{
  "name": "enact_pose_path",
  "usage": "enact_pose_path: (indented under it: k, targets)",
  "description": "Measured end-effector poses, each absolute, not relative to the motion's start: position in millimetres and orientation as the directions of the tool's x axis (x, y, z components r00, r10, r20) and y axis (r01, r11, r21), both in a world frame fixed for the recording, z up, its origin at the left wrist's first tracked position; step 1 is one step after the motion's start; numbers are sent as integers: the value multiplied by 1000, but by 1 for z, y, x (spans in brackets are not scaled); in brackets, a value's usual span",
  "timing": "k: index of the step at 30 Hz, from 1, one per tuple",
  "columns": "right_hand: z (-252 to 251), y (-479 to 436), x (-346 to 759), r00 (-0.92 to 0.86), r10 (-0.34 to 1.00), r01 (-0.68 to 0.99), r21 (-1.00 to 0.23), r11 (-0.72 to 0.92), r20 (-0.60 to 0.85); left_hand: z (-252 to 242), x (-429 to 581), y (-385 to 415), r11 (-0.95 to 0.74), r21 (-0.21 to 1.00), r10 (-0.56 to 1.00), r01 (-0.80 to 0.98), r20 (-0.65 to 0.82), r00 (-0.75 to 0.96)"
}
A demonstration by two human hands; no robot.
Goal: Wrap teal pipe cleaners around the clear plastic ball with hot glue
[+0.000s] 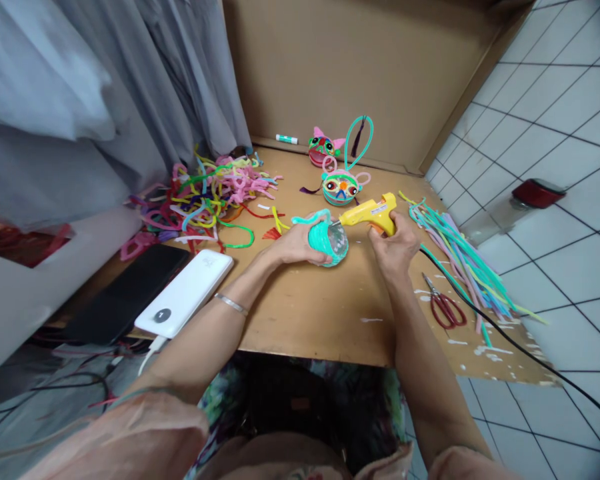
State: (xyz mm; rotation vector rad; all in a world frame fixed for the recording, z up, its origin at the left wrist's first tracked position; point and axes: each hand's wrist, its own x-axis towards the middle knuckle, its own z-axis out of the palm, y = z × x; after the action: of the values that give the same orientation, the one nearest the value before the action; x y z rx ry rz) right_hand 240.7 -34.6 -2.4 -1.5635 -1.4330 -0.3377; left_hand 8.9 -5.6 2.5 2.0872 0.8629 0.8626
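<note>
Near the worktop's (305,313) front edge lie a white power bank (185,293) and red scissors (444,307). Mid-worktop, the left hand (295,247) cups a teal-wrapped ball (326,241). The right hand (395,250) grips a yellow glue gun (373,212), nozzle at the ball. Beyond stand two pipe-cleaner figures (340,187).

Home craft corner: cardboard-backed worktable (300,313) with pipe cleaners (215,197), glue gun (370,212), scissors (445,308), tiled floor (555,200).

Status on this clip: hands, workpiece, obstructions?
Left hand grips teal pipe-cleaner ball. Right hand holds yellow glue gun, nozzle at ball. Scissors lie apart, right side.
</note>
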Motion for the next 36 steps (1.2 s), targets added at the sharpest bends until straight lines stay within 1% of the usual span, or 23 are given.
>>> enact_pose_path:
  k: [5,8,14,17,20,23,28,32,36]
  targets:
    - [-1,-36,239,275,638,866,-473,160,719,3,9,-7,-490,815,796,309,273,541]
    - [1,-38,239,259,664,862,-478,169,702,3,9,-7,-489,820,797,297,282,533]
    - [6,-39,236,319,701,836,-537,108,637,3,9,-6,-480,829,798,286,278,534]
    - [8,-39,235,370,699,821,-567,62,612,4,9,-5,-460,848,802,261,272,531]
    - [8,-39,233,408,680,821,-571,19,609,3,9,-5,-454,856,793,247,262,551]
    - [7,-38,231,416,667,829,-559,2,618,2,10,-5,-495,822,788,281,288,545]
    - [6,-37,232,407,678,829,-559,8,613,2,10,-6,-472,824,809,314,263,525]
    - [9,-38,233,374,709,822,-568,45,598,4,9,-7,-487,822,798,296,281,533]
    - [10,-34,237,364,728,764,-633,124,581,1,9,-6,-440,859,810,259,256,528]
